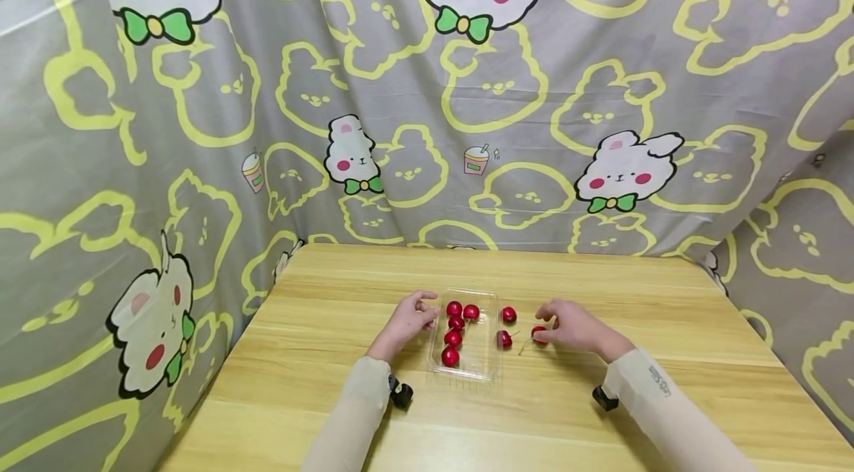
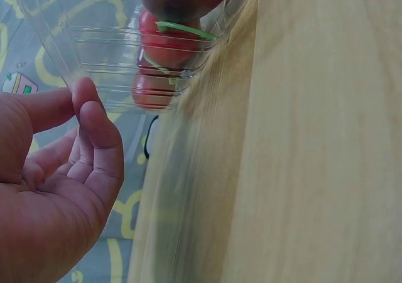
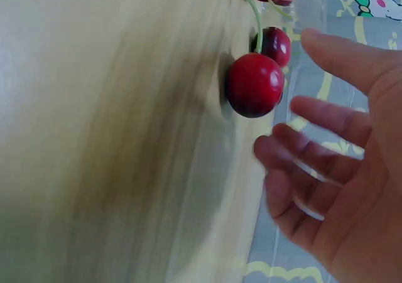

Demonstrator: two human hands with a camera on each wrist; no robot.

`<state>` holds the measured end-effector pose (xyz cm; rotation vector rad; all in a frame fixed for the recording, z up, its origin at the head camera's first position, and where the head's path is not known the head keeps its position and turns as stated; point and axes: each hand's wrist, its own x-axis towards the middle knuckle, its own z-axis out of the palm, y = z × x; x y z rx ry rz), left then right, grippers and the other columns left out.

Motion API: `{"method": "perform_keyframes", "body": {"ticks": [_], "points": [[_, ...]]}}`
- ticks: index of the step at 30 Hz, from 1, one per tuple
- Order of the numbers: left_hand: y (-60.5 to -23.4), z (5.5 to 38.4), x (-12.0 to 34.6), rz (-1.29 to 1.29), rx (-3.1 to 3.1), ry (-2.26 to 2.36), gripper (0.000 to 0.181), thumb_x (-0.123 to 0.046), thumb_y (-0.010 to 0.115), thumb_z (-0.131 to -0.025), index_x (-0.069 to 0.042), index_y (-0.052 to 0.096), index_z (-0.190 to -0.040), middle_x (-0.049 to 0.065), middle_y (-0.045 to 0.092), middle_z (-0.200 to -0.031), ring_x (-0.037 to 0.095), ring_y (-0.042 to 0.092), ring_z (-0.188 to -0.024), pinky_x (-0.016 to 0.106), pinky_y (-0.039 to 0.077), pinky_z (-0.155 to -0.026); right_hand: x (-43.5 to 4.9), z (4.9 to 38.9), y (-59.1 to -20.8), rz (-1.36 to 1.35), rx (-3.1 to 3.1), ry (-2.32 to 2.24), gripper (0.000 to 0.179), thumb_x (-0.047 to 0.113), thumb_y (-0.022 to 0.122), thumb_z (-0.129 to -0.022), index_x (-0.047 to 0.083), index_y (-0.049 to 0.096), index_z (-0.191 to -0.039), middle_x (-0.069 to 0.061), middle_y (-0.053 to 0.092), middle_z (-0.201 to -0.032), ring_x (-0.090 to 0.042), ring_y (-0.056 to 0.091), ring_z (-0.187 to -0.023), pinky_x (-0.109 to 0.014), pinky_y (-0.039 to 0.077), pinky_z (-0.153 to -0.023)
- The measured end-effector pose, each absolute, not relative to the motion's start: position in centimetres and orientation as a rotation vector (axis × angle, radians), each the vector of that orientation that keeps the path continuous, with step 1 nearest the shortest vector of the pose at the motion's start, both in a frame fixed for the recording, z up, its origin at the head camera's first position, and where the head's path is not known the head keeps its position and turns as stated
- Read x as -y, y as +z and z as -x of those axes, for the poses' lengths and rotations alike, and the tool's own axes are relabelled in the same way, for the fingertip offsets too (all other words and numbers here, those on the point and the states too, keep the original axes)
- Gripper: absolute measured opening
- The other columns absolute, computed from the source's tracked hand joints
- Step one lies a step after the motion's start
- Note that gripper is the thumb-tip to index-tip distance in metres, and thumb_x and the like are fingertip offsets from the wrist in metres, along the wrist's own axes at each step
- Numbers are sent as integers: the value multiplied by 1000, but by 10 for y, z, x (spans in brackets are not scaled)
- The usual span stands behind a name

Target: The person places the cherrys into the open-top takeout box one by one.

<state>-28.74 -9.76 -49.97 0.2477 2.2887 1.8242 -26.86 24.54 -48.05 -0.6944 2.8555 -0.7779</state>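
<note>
A grey curtain point(image 1: 400, 101), printed with yellow outlines and white animals in green bows, is hung behind and along both sides of the worktop point(image 1: 320, 272), which is finished in pale wood grain. Both forearms are covered by pale sleeves point(image 1: 350, 413), and printed lettering is borne by the right one. A clear tub point(image 1: 482, 361) is set on the worktop between the hands. The left hand point(image 1: 407, 320) is held at the tub's left wall; its fingers are loosely curled, with a gap left between thumb and forefinger, and whether the wall is touched cannot be told. The right hand point(image 1: 572, 325) is held well apart from the tub, on its right side; its fingers are spread wide and nothing is gripped. A small black device point(image 1: 401, 392) is worn at each wrist. Five cherries point(image 1: 453, 339) are held in the tub, mostly lined up along its left half. Three more are laid outside on the right: two just beside the tub, and a third cherry point(image 3: 254, 85) near the right thumb and fingers. From that third one a thin green stem point(image 3: 254, 13) is seen to curve.
</note>
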Motion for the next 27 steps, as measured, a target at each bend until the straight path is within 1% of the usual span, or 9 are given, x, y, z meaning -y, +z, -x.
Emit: {"method": "perform_keyframes", "body": {"ticks": [3, 5, 10, 13, 22, 27], "points": [[-500, 287, 97, -243, -2290, 1820, 37, -5, 59, -93, 4, 51, -127, 9, 55, -83, 14, 58, -65, 31, 54, -64, -244, 266, -483, 672, -2858, -749, 39, 27, 75, -81, -1, 65, -106, -6, 62, -94, -19, 56, -80, -36, 48, -70], [-500, 287, 97, -247, -2293, 1819, 36, -5, 59, -93, 4, 51, -127, 10, 56, -83, 14, 58, -65, 29, 54, -63, -243, 265, -484, 662, -2863, -742, 37, 26, 76, -80, 0, 65, -104, -4, 62, -93, -19, 56, -80, -36, 48, -70], [-501, 287, 98, -244, -2303, 1813, 37, -5, 60, -92, 4, 51, -127, 10, 55, -83, 14, 58, -65, 27, 53, -61, -242, 263, -485, 721, -2858, -755, 20, 17, 75, -80, 6, 66, -95, 1, 61, -84, -14, 55, -75, -31, 48, -65], [-501, 286, 98, -240, -2305, 1808, 37, -5, 60, -92, 3, 51, -127, 10, 55, -83, 14, 58, -65, 27, 53, -62, -242, 263, -485, 748, -2836, -778, 15, 12, 75, -80, 8, 66, -92, 3, 60, -82, -11, 54, -73, -28, 48, -63], [-500, 286, 99, -258, -2312, 1810, 37, -5, 60, -92, 4, 51, -127, 9, 55, -83, 14, 58, -65, 28, 53, -62, -242, 265, -490, 763, -2825, -801, 19, 4, 74, -78, 4, 66, -95, 1, 62, -84, -13, 57, -75, -26, 50, -63], [-501, 286, 98, -252, -2306, 1814, 37, -6, 60, -92, 3, 51, -127, 9, 55, -83, 14, 58, -65, 27, 53, -62, -242, 265, -492, 763, -2818, -808, 19, 2, 73, -78, 7, 65, -95, 1, 61, -84, -11, 56, -74, -24, 49, -61]]}}
